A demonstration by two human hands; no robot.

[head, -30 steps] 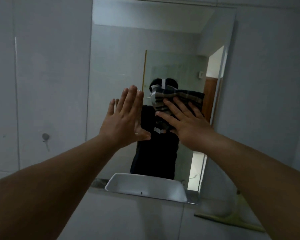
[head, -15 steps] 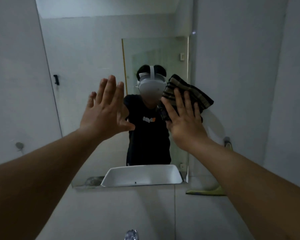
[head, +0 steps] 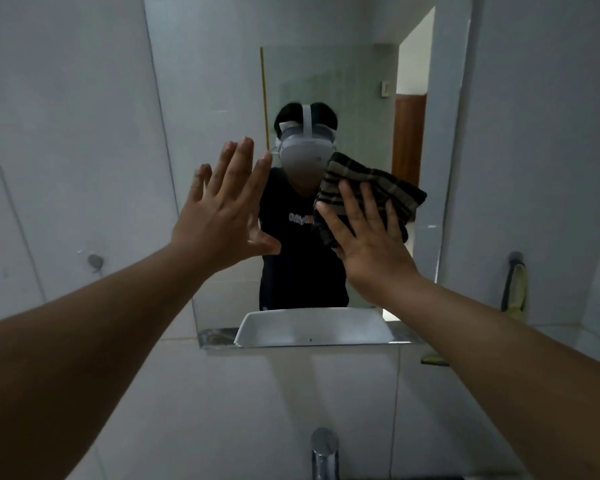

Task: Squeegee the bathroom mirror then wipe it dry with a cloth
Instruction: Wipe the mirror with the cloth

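Observation:
The bathroom mirror (head: 215, 81) hangs on the grey tiled wall straight ahead. My right hand (head: 368, 244) presses a dark striped cloth (head: 378, 188) flat against the glass, right of the middle, fingers spread over its lower part. My left hand (head: 222, 216) is held up flat at the mirror's middle, fingers apart, holding nothing. Whether it touches the glass I cannot tell. A yellow-green squeegee (head: 515, 289) with a dark handle leans in the corner to the right of the mirror.
A chrome tap (head: 323, 452) stands below at the bottom edge. The mirror reflects a white basin (head: 312, 327), a person in a dark shirt and an open doorway. A small wall fitting (head: 95, 261) sits on the left tiles.
My right hand has slid the cloth off the reflected headset, to the right and a little down. My left hand has stayed raised and flat. The view has swung and dipped.

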